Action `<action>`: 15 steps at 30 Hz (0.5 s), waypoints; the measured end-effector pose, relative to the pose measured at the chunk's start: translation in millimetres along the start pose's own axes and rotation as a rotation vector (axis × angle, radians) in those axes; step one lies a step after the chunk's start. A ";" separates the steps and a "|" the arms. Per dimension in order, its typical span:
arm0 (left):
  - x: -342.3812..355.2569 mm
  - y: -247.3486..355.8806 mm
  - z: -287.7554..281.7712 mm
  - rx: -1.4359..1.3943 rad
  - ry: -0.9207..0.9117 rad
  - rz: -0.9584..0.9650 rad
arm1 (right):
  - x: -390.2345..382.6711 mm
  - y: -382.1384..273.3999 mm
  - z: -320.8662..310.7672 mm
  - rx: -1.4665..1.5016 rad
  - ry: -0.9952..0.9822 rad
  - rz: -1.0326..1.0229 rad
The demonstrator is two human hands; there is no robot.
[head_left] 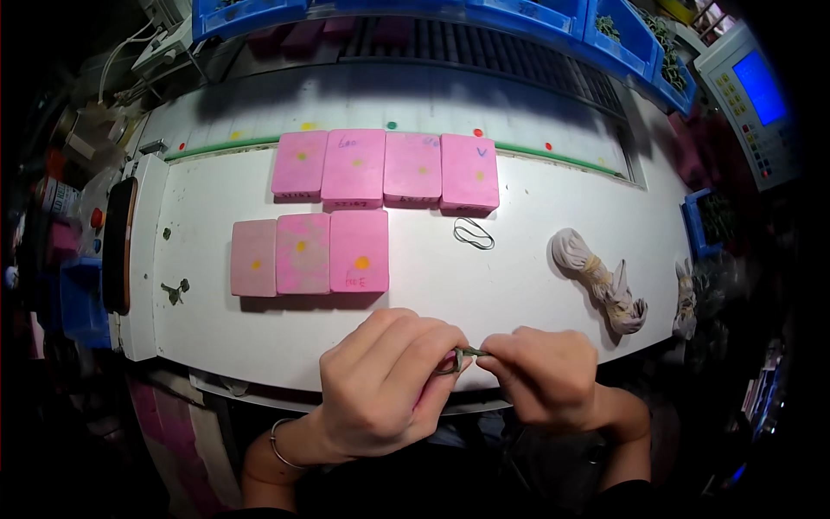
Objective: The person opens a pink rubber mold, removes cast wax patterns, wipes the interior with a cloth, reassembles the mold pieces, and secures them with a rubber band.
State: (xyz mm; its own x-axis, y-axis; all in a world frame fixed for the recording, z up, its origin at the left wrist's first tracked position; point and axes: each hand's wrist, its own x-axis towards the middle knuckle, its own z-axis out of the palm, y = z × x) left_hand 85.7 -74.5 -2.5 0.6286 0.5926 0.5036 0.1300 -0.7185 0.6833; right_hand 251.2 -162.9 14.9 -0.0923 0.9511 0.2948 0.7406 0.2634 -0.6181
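Near the front edge of the white table, my left hand (385, 389) is closed round a small looped piece with green cord and a bit of pink at the finger gap; its exact shape is mostly hidden. Just to its right, my right hand (540, 376) pinches the dark green cord (475, 353) stretched between both hands. Beyond them lie two rows of pink blocks with coloured dots, a back row (411, 177) and a front row (303, 255). A dark loop of band (474, 234) rests beside them, and a tied whitish cloth bundle (577, 255) lies to the right.
Blue bins (519, 13) line the back above a roller track (475, 56). A control panel with a blue screen (748, 99) stands at right, near a small blue tray (696, 225). A long black object (119, 246) lies along the left side of the white table (207, 329).
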 end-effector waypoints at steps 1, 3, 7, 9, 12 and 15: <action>0.4 0.5 -0.1 -0.008 -0.002 0.004 | 0.8 -0.5 -2.2 0.228 -0.064 0.183; 0.7 -0.1 -0.9 0.015 -0.051 0.031 | -0.7 0.6 -4.8 0.671 -0.189 0.565; -0.6 -6.8 -2.3 -0.016 -0.110 -0.004 | -5.3 11.8 -9.0 0.997 -0.561 0.933; 0.8 -8.8 -3.2 -0.101 -0.057 -0.109 | -20.5 15.6 3.7 0.521 -0.585 0.563; 2.0 -9.3 -8.6 -0.121 -0.069 -0.137 | -27.5 8.1 4.5 0.220 -0.523 0.371; 0.8 -11.7 -9.1 -0.171 -0.035 -0.157 | -7.0 -6.0 -4.4 0.140 -0.294 0.272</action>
State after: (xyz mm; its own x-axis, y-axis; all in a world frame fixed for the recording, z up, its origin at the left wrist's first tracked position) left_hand 77.8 -62.3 -5.3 0.6374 0.6770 0.3679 0.0983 -0.5450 0.8326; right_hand 250.3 -171.9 19.7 -0.1074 0.9891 -0.1006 0.6685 -0.0031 -0.7437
